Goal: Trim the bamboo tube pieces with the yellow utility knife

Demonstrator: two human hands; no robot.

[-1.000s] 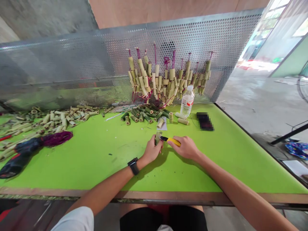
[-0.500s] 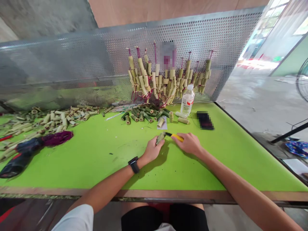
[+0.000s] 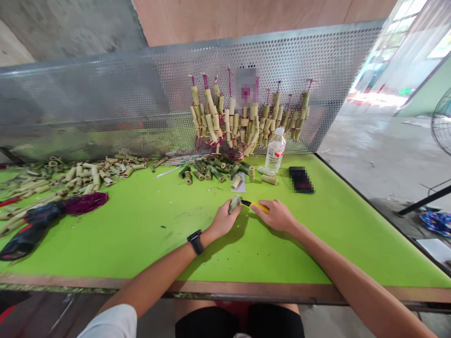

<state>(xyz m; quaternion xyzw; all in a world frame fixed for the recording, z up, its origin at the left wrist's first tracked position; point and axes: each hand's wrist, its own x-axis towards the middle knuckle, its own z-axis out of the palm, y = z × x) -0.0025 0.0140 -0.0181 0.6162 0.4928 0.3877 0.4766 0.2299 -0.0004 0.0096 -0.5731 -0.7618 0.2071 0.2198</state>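
My left hand [image 3: 222, 220] is closed round a short green bamboo piece [image 3: 234, 203], tilted with its far end up, above the green table top [image 3: 141, 234]. My right hand [image 3: 276, 215] grips a yellow utility knife [image 3: 259, 206], whose tip meets the bamboo piece. A black watch [image 3: 195, 241] is on my left wrist. Just beyond the hands lie several cut bamboo pieces [image 3: 211, 170] and a small grey sheet [image 3: 242, 185].
Strung bamboo pieces [image 3: 239, 122] hang on the perforated metal screen [image 3: 105, 103] at the back. A water bottle [image 3: 274, 150] and a dark phone [image 3: 301, 179] stand to the right. At left lie pale bamboo pieces [image 3: 88, 171], purple cord [image 3: 84, 203] and a drill [image 3: 28, 230].
The bamboo piece, upright on the table a second ago, is now lifted and tilted in my left hand. Both hands moved slightly away from me, the knife still against the piece.
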